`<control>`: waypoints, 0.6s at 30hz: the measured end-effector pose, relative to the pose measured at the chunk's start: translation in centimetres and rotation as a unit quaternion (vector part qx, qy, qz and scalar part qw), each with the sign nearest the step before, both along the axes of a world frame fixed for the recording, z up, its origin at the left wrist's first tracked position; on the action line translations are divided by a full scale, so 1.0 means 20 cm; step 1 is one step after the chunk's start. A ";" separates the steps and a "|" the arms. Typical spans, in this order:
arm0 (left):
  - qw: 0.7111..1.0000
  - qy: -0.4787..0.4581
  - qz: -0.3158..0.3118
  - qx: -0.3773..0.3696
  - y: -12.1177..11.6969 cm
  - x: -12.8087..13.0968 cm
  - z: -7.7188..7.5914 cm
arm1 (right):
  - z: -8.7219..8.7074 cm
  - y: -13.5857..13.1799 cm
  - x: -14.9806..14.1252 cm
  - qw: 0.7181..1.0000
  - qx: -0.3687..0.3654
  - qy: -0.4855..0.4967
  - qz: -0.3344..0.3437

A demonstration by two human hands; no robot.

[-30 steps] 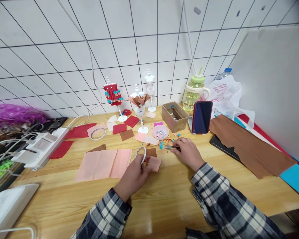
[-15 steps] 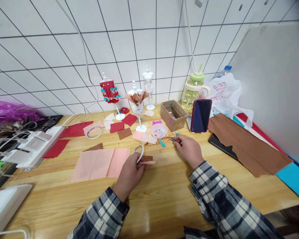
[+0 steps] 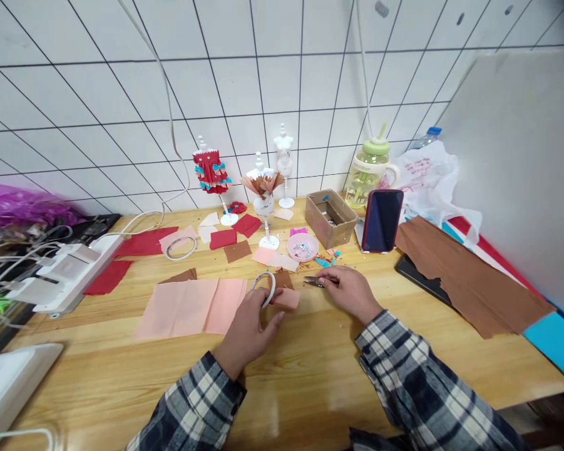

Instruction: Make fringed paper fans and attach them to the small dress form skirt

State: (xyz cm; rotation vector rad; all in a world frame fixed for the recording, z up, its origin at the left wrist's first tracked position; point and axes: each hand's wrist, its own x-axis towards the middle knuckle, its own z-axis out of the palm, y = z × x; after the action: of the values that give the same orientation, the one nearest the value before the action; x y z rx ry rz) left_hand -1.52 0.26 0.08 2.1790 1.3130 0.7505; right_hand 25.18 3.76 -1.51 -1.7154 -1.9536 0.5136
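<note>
My left hand [image 3: 248,319] holds a thin white tape roll [image 3: 268,294] upright between its fingers, with the thumb stretched away. Beside its fingertips is a small pink paper piece [image 3: 287,299], partly over a brown paper piece [image 3: 284,280]. A larger folded pink sheet [image 3: 178,307] lies flat left of this hand. My right hand [image 3: 350,291] is closed around dark small scissors [image 3: 313,282], the two tips apart and pointing left toward the brown piece. The handles are hidden in the fingers. Behind the scissors stands a pink dish [image 3: 302,257] of tiny shiny bits.
White mini dress forms stand at the back, one in a red dress [image 3: 211,169], one with brown paper petals [image 3: 261,183]. A cardboard box [image 3: 331,225], phone [image 3: 382,219] and green-lidded jug [image 3: 370,169] are right. Brown sheets [image 3: 474,275] cover the far right; a power strip [image 3: 75,275] is left.
My left thumb has spread away from the pink paper piece, which now lies flatter. The brown piece shows more. My right hand has moved slightly nearer with the scissors, their tips now plainly visible.
</note>
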 end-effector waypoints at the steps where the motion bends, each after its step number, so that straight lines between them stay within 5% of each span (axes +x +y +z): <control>1: 1.000 -0.002 0.013 -0.006 0.00 0.00 0.00 | 0.00 0.00 0.00 1.000 0.014 -0.014 0.000; 5: 0.997 0.011 0.066 -0.039 0.02 0.00 0.00 | 0.01 -0.03 -0.07 0.993 0.105 -0.045 -0.006; 12: 0.998 0.001 0.047 -0.048 0.02 0.01 -0.01 | 0.03 -0.15 -0.31 0.978 0.096 -0.034 0.181; 18: 0.997 0.041 0.021 -0.055 0.05 -0.01 0.00 | 0.01 -0.13 -0.29 0.946 0.158 0.035 0.280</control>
State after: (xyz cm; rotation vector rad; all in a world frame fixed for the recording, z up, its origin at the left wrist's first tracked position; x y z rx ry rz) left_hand -1.75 1.26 -0.01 2.1202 1.4111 0.5964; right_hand 19.48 1.12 -1.25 -0.9241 -2.3167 0.4119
